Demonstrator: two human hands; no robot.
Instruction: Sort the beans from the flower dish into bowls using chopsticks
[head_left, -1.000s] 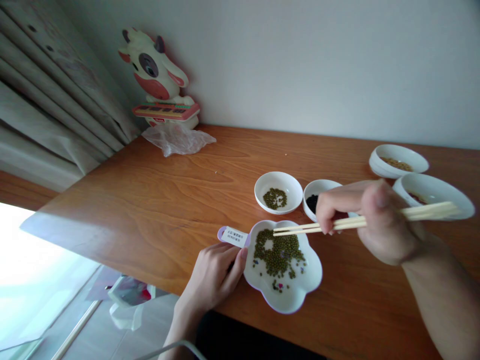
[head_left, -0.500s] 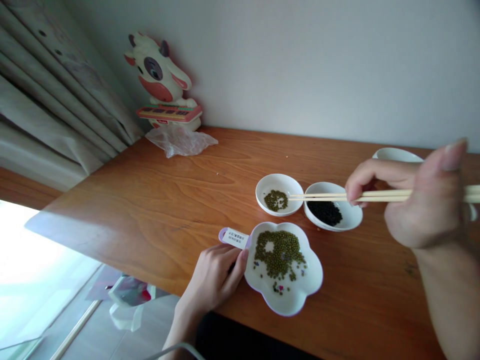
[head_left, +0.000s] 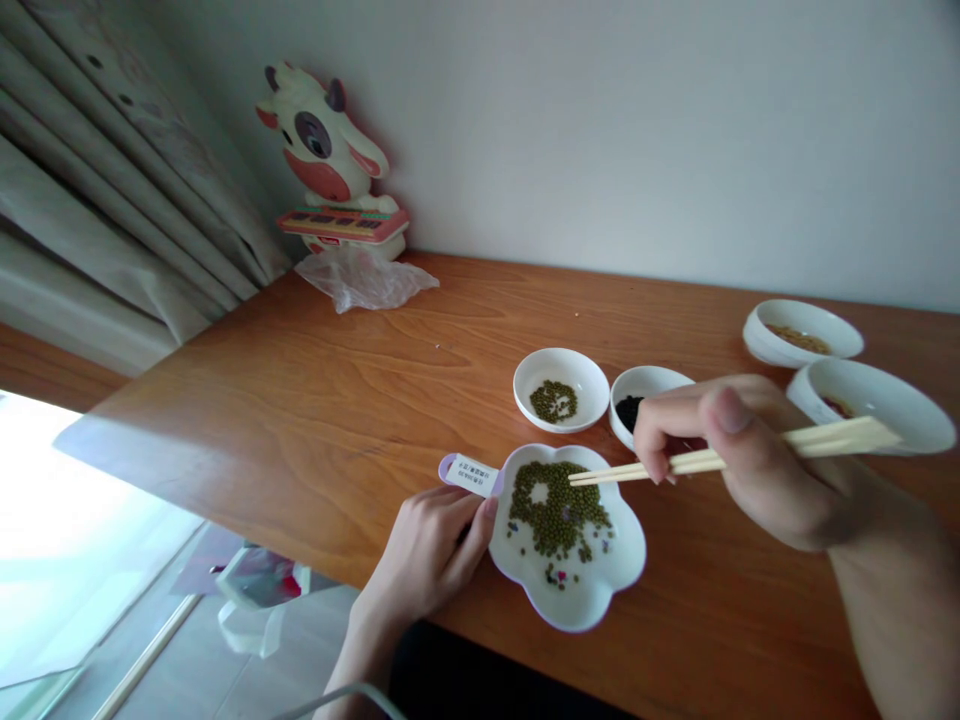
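My left hand (head_left: pixel 439 550) grips the left edge of a flower-shaped white dish (head_left: pixel 619 545) with a purple rim, beside its labelled handle tab (head_left: pixel 471 474). Small green beans, which look like mung beans (head_left: pixel 559 515), cover much of the dish's inside. A pair of wooden chopsticks (head_left: pixel 694 461) is held in my right hand (head_left: pixel 757 455), their tips over the beans near the dish's upper part. Behind the dish is a round white bowl (head_left: pixel 525 412) with a few green beans. Another white bowl (head_left: pixel 651 374) with dark grains is partly hidden by my right hand.
Two more white bowls stand at the right: one (head_left: pixel 765 349) with yellowish bits, the other (head_left: pixel 919 410) with reddish bits, partly behind the chopsticks. A cow-shaped toy piano (head_left: pixel 330 160) and a crumpled plastic bag (head_left: pixel 367 282) sit at the table's (head_left: pixel 337 400) back left.
My right hand has moved the chopsticks from the bowl with few green beans, nearer and down, to the flower-shaped dish. My left hand stays on the dish.
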